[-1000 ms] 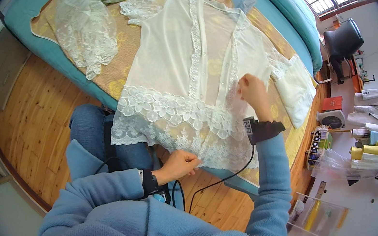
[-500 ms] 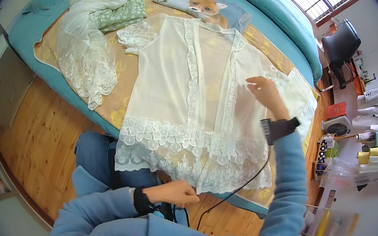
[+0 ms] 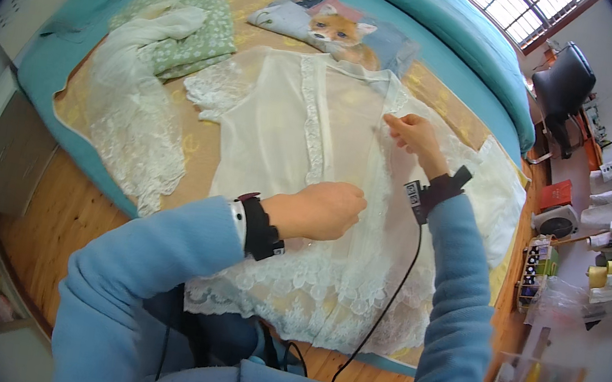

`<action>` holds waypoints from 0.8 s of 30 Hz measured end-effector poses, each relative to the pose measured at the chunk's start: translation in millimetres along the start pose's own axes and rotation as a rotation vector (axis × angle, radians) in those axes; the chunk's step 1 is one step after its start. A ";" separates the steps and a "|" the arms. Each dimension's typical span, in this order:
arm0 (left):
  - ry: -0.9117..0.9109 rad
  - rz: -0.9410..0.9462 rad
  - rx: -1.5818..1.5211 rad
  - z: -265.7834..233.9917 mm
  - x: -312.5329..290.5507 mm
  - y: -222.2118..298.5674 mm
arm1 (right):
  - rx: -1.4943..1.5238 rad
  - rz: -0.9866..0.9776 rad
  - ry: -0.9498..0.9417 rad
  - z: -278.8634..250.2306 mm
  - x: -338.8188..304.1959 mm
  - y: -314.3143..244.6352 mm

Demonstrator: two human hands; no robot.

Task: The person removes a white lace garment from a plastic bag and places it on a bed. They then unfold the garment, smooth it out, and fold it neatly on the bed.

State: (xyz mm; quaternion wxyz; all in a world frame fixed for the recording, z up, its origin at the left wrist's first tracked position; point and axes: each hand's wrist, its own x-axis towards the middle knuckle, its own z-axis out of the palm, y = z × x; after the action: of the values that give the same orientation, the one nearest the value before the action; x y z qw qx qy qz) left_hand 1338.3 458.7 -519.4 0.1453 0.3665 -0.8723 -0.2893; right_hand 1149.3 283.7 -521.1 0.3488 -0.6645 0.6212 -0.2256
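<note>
A sheer white lace cardigan (image 3: pixel 264 153) lies spread on a tan patterned blanket (image 3: pixel 193 154), its front parted and its lace hem towards me. My right hand (image 3: pixel 418 140) is closed in a pinch on the lace front edge of its right panel, near the neckline. My left hand (image 3: pixel 323 211) hangs over the middle of the cardigan, beside the same front edge lower down. Its fingers are curled shut, and what lies between them, if anything, is hidden. Both wrists wear dark straps, and a black cable runs down from the right one.
A white lace cloth (image 3: pixel 130 97) and a green floral cloth (image 3: pixel 196 24) lie heaped at far left. A folded garment with a fox print (image 3: pixel 338 28) lies beyond the collar. White fabric (image 3: pixel 499 196) sits at right. Teal bedding (image 3: pixel 457 28) surrounds the blanket; a black chair (image 3: pixel 568 80) stands far right.
My left hand has risen from near my lap to over the cardigan's middle. My right hand has moved left onto the front edge, fingers now closed. The view has shifted slightly.
</note>
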 end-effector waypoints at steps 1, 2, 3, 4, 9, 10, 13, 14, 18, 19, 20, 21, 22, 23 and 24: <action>-0.095 -0.036 0.108 -0.3 14.3 -6.5 | 0.004 0.004 -0.030 1.6 4.0 1.0; -0.050 -0.017 0.193 2.7 21.2 -11.6 | 0.030 -0.002 -0.058 3.4 6.1 2.6; 0.026 0.012 0.264 5.3 26.7 -18.0 | 0.029 -0.047 -0.079 4.7 8.2 4.0; 0.081 0.020 0.332 8.4 30.5 -24.2 | 0.033 -0.098 -0.117 5.5 9.4 6.0; 0.160 0.051 0.428 26.7 32.9 -41.4 | 0.245 0.074 -0.150 2.3 11.7 17.0; 0.108 0.028 0.448 28.4 33.2 -42.0 | 0.256 0.121 -0.122 0.6 11.5 18.2; 0.035 0.007 0.508 28.2 35.0 -40.9 | 0.107 0.193 -0.208 -5.3 11.1 17.3; 0.028 0.008 0.529 26.7 35.6 -40.6 | 0.067 0.180 -0.224 -7.3 11.5 15.4; 0.004 0.020 0.474 21.6 32.6 -41.5 | -0.308 0.181 -0.174 -19.0 18.5 4.0; 0.022 0.026 0.469 21.5 31.1 -42.0 | -0.441 0.171 -0.138 -20.6 20.3 2.7; 0.023 0.026 0.458 22.0 29.6 -42.4 | -0.301 0.204 -0.087 -21.6 22.0 2.5; 0.042 0.030 0.483 23.0 29.1 -42.7 | -0.161 0.235 -0.039 -21.7 23.3 3.6; 0.042 0.028 0.500 24.0 28.7 -42.8 | -0.021 0.267 0.007 -21.5 25.1 5.4; 0.040 0.026 0.516 25.5 28.4 -42.7 | 0.112 0.266 0.013 -20.0 26.3 8.5; 0.034 0.020 0.517 26.6 28.7 -42.5 | 0.244 0.265 0.019 -17.8 27.8 12.1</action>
State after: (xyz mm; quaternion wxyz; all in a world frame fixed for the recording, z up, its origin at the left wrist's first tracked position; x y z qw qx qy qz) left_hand 1329.8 424.6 -565.2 0.0641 0.3878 -0.9182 -0.0492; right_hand 1131.6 253.3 -522.2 0.4478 -0.5274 0.6744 -0.2578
